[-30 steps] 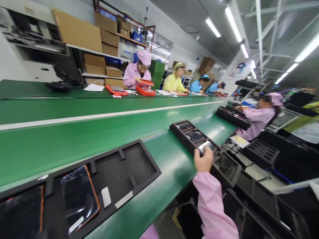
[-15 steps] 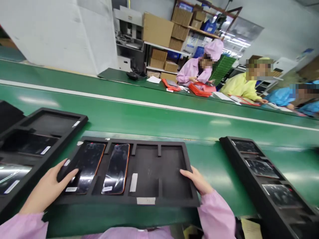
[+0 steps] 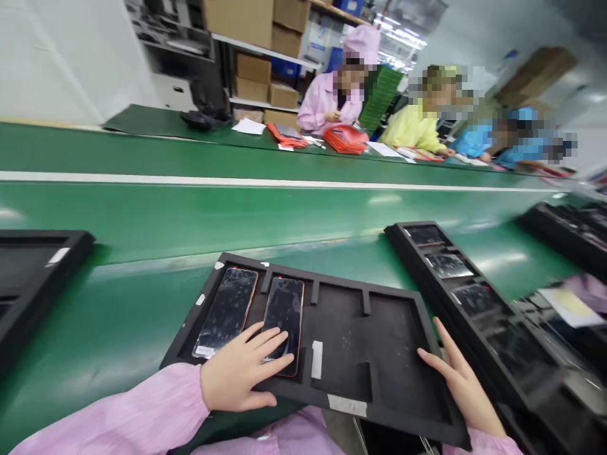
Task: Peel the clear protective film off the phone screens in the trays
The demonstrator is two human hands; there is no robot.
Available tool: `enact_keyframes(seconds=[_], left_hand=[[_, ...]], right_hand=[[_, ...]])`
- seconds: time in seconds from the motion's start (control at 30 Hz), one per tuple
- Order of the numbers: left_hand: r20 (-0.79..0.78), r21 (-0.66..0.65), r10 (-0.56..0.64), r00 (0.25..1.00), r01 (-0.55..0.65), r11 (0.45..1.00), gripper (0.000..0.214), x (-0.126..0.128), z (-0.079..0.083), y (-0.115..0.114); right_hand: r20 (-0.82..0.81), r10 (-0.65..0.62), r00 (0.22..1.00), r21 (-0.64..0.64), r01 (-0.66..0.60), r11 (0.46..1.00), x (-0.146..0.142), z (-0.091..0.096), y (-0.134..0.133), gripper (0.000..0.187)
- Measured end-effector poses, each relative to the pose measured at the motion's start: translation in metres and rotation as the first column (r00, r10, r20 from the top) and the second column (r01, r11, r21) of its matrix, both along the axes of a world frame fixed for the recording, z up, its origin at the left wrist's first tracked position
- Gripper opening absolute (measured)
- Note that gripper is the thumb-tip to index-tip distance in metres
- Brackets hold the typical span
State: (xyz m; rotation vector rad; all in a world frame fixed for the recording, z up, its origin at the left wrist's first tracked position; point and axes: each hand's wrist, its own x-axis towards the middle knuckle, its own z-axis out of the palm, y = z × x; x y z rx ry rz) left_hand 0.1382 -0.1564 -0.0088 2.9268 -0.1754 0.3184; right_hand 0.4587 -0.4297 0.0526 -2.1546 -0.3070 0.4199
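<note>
A black foam tray lies tilted before me, its near right part past the green bench edge. Two smartphones with dark glossy fronts and orange edges sit in its left slots: one phone far left, the other phone beside it. My left hand rests with spread fingers over the lower part of the second phone. On the tray's right end, my right hand grips the rim, thumb on top and fingers along the outer side. The tray's two right slots hold no phone.
Another phone tray stands close on the right, and a further black tray is at the left. A green belt runs across. Beyond it, co-workers sit by orange-red pouches.
The held tray has shifted right and turned, its right end now nearer me. My left hand has left the tray's left rim and moved onto the second phone. The view has swung right.
</note>
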Motion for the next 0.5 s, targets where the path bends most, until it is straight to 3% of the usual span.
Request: enact_keyframes(seconds=[0.1, 0.17, 0.23, 0.33, 0.4, 0.5], left_hand=[[0.122, 0.119, -0.040, 0.992, 0.026, 0.993, 0.053, 0.029, -0.009, 0.000], [0.210, 0.158, 0.027, 0.977, -0.061, 0.986, 0.041, 0.045, -0.020, 0.000], [0.241, 0.146, 0.145, 0.960, -0.183, 0.972, 0.046, 0.055, -0.032, 0.002], [0.235, 0.109, 0.243, 0.941, -0.274, 0.956, 0.049, 0.057, -0.052, 0.013], [0.247, 0.099, 0.228, 0.942, -0.259, 0.961, 0.052, 0.055, -0.062, 0.021], [0.261, 0.110, 0.213, 0.942, -0.249, 0.962, 0.053, 0.051, -0.068, 0.028]], right_hand=[[-0.059, -0.256, 0.965, -0.027, 0.255, 0.967, -0.012, -0.011, -0.043, 0.103], [-0.041, -0.425, 0.904, -0.053, 0.423, 0.904, -0.023, -0.019, -0.065, 0.102], [0.003, -0.555, 0.832, -0.046, 0.555, 0.831, -0.032, -0.029, -0.079, 0.103], [0.055, -0.687, 0.725, 0.038, 0.686, 0.727, -0.037, -0.048, -0.090, 0.101], [0.086, -0.747, 0.659, 0.089, 0.742, 0.664, -0.033, -0.059, -0.094, 0.098], [0.108, -0.790, 0.604, 0.125, 0.780, 0.613, -0.022, -0.075, -0.098, 0.090]])
